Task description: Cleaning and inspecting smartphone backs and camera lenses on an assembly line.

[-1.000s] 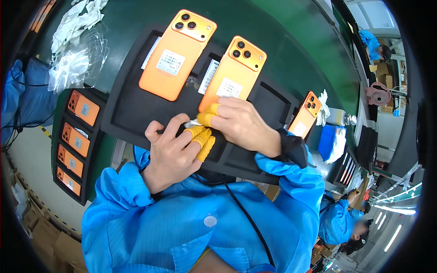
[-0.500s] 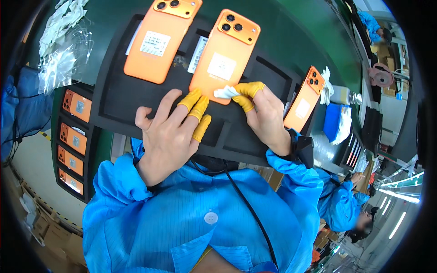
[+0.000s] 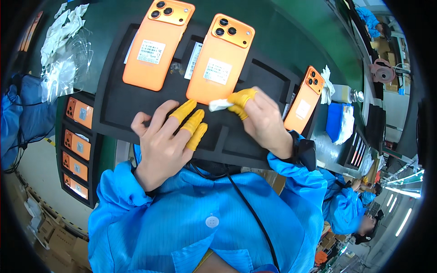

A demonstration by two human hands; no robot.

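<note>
An orange smartphone (image 3: 216, 84) lies back up on a black tray (image 3: 111, 102), its three-lens camera block at the far end and a white label on its back. My left hand (image 3: 166, 136) is spread at its near edge, yellow finger cots on several fingers, one fingertip at the phone's lower left corner. Pinched in my right hand (image 3: 259, 116), which also wears yellow finger cots, is a small white wipe (image 3: 219, 105) at the phone's lower right end. A second orange phone (image 3: 154, 50) lies to the left, and a third (image 3: 304, 98) rests at the tray's right side.
Several orange phones (image 3: 77, 141) sit in a black rack at the left. Crumpled white gloves (image 3: 63, 34) and clear plastic film (image 3: 59, 82) lie at the far left. On the right are a blue box (image 3: 334, 122) and a pink fan (image 3: 381, 73). A co-worker (image 3: 346, 209) in blue is at the right.
My right hand has drawn the wipe toward me, off the phone's back to its near edge. My left hand has shifted slightly left and nearer. The head view has also shifted a little.
</note>
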